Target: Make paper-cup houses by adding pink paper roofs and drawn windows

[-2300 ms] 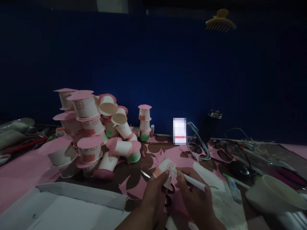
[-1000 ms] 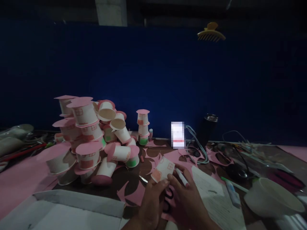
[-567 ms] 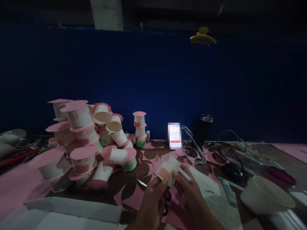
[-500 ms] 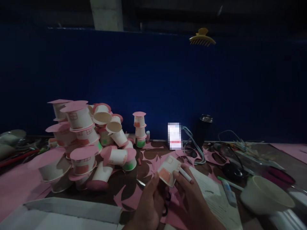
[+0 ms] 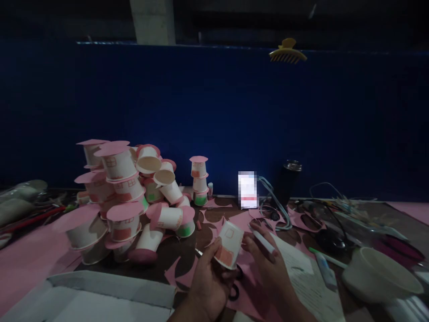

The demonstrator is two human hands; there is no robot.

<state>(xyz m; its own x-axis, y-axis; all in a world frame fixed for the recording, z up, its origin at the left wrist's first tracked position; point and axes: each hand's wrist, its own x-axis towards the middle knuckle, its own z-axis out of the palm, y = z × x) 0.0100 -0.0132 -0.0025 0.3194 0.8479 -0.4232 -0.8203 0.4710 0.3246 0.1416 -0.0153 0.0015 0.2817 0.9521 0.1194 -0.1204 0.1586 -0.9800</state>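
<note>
1. Paper cup (image 5: 231,243): in the air over the table, right of the white box (image 5: 110,284) and a bit beyond it; tilted, drawn window outline and orange-pink door panel facing the camera.
2. Left hand (image 5: 210,284): right of the box; grasping the cup, thumb on near side, fingers behind and under.
3. Right hand (image 5: 270,268): farther right of the box; pinching a white pen (image 5: 264,243), pen slanting down to the right. Fingertips just beside the cup; dim light, can't tell if they touch it.
4. Scissors (image 5: 237,291): right of the box, under the hands, dark handle loops showing, part hidden.
5. Pink paper scraps (image 5: 241,218): right of the box and behind it, scattered, curved cut-outs.
6. Printed sheet (image 5: 313,286): well right of the box, glue tube (image 5: 325,270) lying on its edge; pale bowl (image 5: 378,275) farther right, tipped.
7. Pile of decorated cups (image 5: 122,188): directly behind the box, pink paper discs on top, some lying sideways.
8. Three-cup tower (image 5: 200,184): behind the box, to the right, upright, green bottom cup.
9. Black bottle (image 5: 288,185): far behind and right of the box, upright; pixelated screen (image 5: 248,190) nearer the tower.
</note>
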